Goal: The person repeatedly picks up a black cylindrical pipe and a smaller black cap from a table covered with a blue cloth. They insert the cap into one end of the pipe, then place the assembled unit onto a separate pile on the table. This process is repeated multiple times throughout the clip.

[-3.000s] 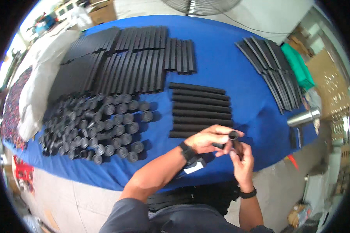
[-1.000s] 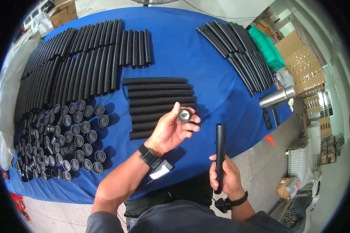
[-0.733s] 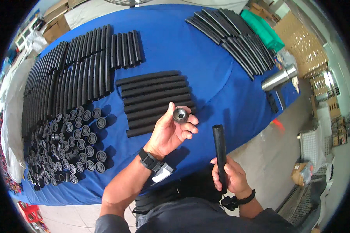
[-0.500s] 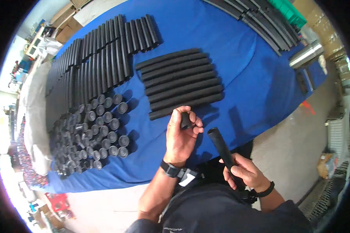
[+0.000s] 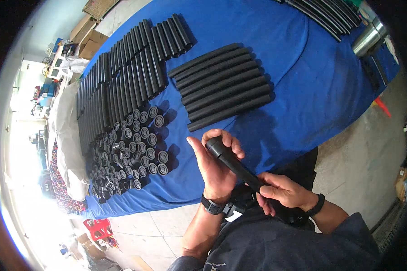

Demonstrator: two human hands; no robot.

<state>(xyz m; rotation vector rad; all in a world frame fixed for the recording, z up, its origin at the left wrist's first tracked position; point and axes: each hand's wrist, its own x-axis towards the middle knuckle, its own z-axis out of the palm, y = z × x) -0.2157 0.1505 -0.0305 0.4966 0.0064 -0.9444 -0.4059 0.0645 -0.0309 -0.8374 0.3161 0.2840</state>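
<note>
My right hand (image 5: 282,192) is closed round the lower part of a black tube (image 5: 242,170), which slants up to the left. A wider black cap (image 5: 216,145) sits on the tube's upper end. Beside that cap is my left hand (image 5: 218,174), palm up, its thumb stretched away and its fingers loosely curved behind the cap without a visible grip. Just beyond the left hand, several thick black foam-like tubes (image 5: 228,88) lie side by side on the blue cloth (image 5: 303,86). Many round black caps (image 5: 142,147) stand in a cluster to the left.
Rows of thinner black tubes (image 5: 135,72) lie at the far left, behind the caps. At the far right are long dark strips (image 5: 323,18) and a shiny metal cylinder (image 5: 370,37). A red stool (image 5: 98,229) stands on the floor, lower left.
The cap, earlier apart in my left hand, is now on the tube's end. My left thumb has lifted off it. The right hand's tube has tilted left toward the left hand. The view has shifted.
</note>
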